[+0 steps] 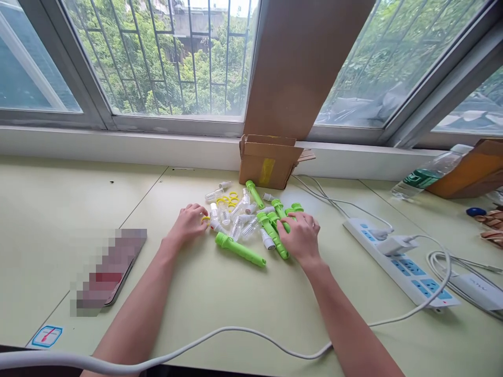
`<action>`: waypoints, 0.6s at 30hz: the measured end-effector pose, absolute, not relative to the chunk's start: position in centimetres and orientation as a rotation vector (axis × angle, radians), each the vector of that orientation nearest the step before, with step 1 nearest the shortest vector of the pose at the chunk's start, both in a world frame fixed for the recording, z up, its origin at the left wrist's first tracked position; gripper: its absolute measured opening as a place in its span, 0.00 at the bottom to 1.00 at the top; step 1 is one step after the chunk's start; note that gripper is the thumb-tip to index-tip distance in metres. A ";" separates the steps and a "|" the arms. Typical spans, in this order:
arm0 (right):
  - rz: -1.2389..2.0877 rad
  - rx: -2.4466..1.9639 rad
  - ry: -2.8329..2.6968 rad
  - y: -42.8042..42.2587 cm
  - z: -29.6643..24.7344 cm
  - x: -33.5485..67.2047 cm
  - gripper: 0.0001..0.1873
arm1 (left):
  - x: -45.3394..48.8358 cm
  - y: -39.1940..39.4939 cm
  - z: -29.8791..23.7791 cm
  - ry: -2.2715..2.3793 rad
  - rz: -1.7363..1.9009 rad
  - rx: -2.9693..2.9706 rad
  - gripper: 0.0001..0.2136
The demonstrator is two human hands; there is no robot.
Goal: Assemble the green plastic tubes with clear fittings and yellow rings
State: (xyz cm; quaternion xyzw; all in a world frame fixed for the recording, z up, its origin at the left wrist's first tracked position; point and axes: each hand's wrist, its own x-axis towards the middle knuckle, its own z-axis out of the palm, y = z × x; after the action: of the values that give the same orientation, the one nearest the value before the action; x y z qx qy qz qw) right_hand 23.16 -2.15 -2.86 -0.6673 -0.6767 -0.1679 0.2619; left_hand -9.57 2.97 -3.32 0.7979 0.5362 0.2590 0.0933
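A mixed pile of plastic parts lies between my two hands. My left hand (189,224) is at the pile's left edge, fingers curled, with a yellow ring (205,219) at its fingertips. On the right, my right hand (302,234) curves over several green threaded tubes (272,233), its thumb and fingers around one green tube (286,226); the fingertips are partly hidden. Another green tube (240,250) lies apart in front. Clear ribbed plastic pieces (236,228) and white-ended ones (268,240) fill the middle. More yellow rings (232,197) lie behind them.
An open cardboard box (271,162) stands behind the pile against the sill. A phone (118,267) with a blurred screen lies left. At right are a power strip (396,262), cables and a tilted water bottle (430,170). A white cable (236,330) crosses the front.
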 end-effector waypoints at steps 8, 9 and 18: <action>-0.430 -1.924 -1.890 -2.4 -2.8 22.9 0.14 | -10.6 2.4 -2.2 1.519 0.708 2.304 0.08; -0.428 -1.944 -1.893 -2.5 -2.7 22.9 0.14 | -10.6 2.3 -2.0 1.513 0.703 2.301 0.09; -0.383 -2.077 -1.871 -2.6 -2.5 23.0 0.14 | -10.1 2.2 -1.8 1.473 0.669 2.236 0.08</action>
State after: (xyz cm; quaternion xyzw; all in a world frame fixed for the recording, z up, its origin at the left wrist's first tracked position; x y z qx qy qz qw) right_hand 23.00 -2.58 -2.55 -0.7267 -0.6546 -0.1339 0.1596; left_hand -10.14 2.16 -1.76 0.7954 0.5241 0.2379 0.1898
